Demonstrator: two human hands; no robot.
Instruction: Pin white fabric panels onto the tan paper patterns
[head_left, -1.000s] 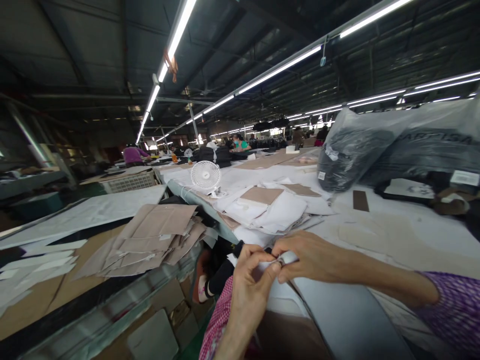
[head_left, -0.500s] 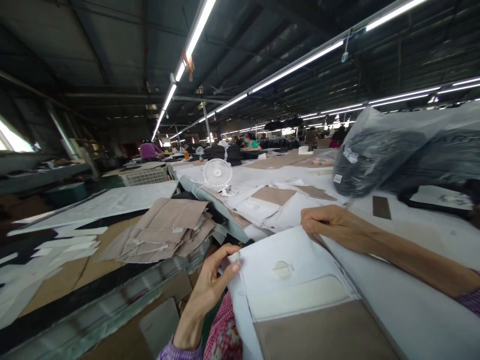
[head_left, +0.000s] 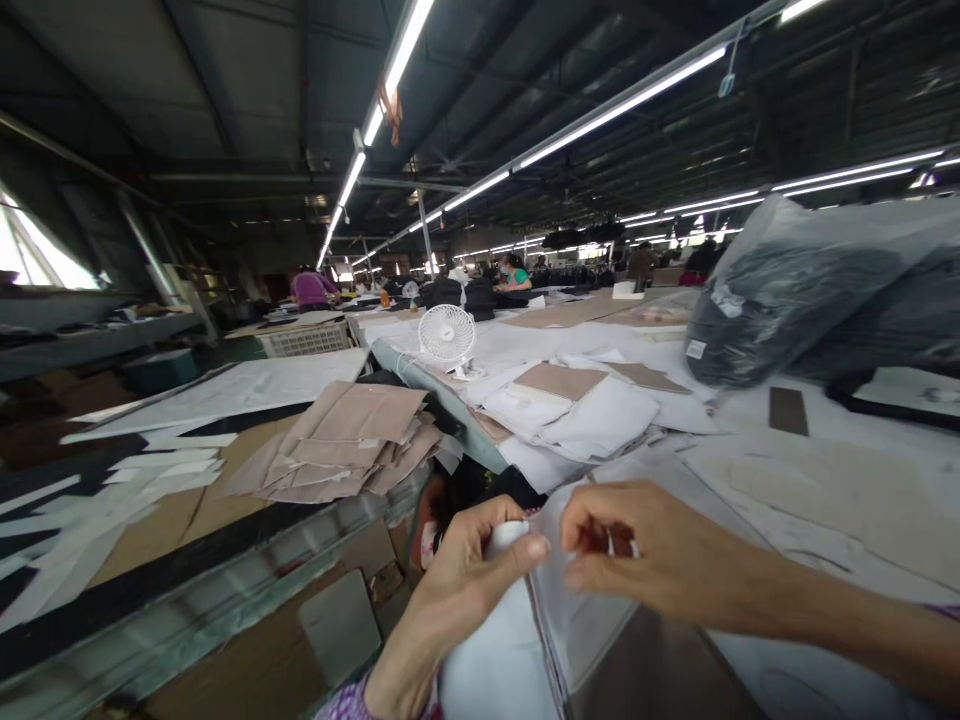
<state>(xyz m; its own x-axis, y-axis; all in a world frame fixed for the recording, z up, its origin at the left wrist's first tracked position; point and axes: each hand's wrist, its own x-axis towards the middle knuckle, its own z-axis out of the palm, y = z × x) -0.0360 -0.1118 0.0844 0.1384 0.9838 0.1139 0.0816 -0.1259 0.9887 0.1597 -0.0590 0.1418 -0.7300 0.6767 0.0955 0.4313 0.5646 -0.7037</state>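
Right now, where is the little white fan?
In the head view, the white fan stands just left of centre, at the left edge of the white-covered table, beyond the loose brown-and-white pieces.

Bottom edge is chopping off the cloth (head_left: 495, 645), and the left hand (head_left: 469, 580) is covering a bit of it too. Right hand (head_left: 637, 545) is hiding more, and I'm honestly not seeing whether it's touching. Right edge is cutting off the bag (head_left: 795, 310). That purple-clad worker (head_left: 311, 288) is looking too tiny to read.
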